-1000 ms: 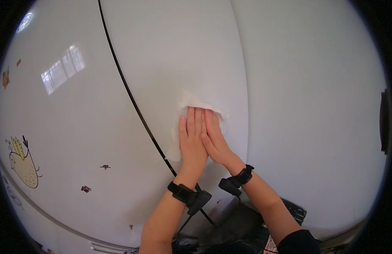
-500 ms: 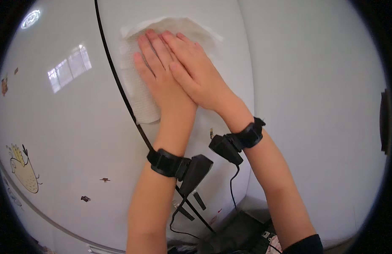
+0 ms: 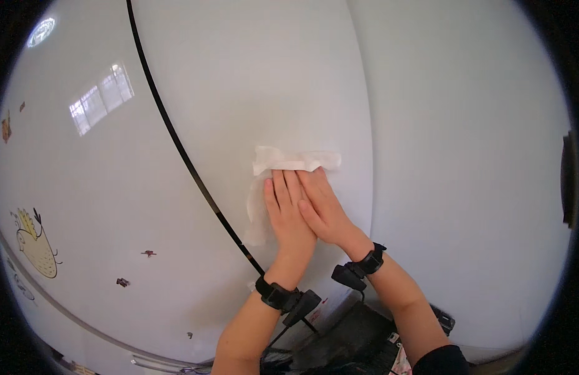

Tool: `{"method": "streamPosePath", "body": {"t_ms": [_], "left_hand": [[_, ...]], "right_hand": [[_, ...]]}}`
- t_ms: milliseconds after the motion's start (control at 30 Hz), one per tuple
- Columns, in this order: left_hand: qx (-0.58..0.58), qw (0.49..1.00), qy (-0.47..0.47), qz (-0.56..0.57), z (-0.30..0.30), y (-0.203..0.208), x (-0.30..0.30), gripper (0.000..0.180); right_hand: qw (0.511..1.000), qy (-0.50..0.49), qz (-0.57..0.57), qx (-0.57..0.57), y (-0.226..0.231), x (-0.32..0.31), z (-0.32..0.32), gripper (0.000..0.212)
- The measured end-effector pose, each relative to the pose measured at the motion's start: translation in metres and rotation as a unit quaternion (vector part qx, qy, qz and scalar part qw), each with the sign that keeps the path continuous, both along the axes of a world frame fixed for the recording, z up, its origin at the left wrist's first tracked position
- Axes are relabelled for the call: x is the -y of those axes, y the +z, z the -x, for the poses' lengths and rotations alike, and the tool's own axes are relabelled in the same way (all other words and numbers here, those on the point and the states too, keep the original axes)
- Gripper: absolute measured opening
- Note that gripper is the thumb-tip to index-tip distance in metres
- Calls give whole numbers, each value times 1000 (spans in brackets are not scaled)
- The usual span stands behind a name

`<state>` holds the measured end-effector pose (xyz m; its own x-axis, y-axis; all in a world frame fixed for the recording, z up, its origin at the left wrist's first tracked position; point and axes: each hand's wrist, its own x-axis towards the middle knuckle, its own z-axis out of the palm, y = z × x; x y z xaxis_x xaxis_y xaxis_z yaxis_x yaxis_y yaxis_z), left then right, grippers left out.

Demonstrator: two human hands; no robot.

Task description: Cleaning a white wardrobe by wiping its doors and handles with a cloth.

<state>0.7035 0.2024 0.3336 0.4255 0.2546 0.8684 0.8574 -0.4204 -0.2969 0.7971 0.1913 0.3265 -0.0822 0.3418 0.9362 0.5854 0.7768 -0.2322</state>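
A white paper towel point(image 3: 297, 160) lies against a glossy white door panel point(image 3: 258, 75), its upper edge folded over my fingertips. My left hand point(image 3: 289, 209) presses flat on the towel with fingers stretched out. Partly overlapping it, my right hand point(image 3: 327, 209) also lies flat, its thumb across the back of the left. Neither hand curls round the towel. A black strap with a small black device is on my left wrist point(image 3: 288, 300), and another is on my right wrist point(image 3: 359, 265).
A black seam point(image 3: 171, 125) divides this panel from another glossy white panel point(image 3: 96, 181) on the left, which bears a bird-like drawing point(image 3: 36, 250) and small dark marks. To the right is a plain pale surface point(image 3: 458, 156). Dark items point(image 3: 346, 340) sit low at the bottom.
Both hands have slid down the panel and slightly right, taking the paper towel along. Its upper edge, spread out before, is now crumpled over the fingertips.
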Motion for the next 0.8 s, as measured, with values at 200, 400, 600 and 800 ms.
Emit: {"method": "streamPosePath", "body": {"t_ms": [200, 400, 600, 800], "left_hand": [[15, 1000, -25, -9, 1, -2, -4, 52], [-8, 1000, -12, -16, 1, 3, -5, 51], [76, 988, 0, -138, -12, 81, -26, 50], [34, 962, 40, -268, -48, 183, -37, 52]], "right_hand": [[1000, -5, 8, -1, 0, 1, 3, 50], [1000, -16, 20, -8, 4, 2, 4, 49], [994, -49, -63, 73, 89, -19, -6, 49], [983, -80, -164, 21, 176, -41, -47, 52]]}}
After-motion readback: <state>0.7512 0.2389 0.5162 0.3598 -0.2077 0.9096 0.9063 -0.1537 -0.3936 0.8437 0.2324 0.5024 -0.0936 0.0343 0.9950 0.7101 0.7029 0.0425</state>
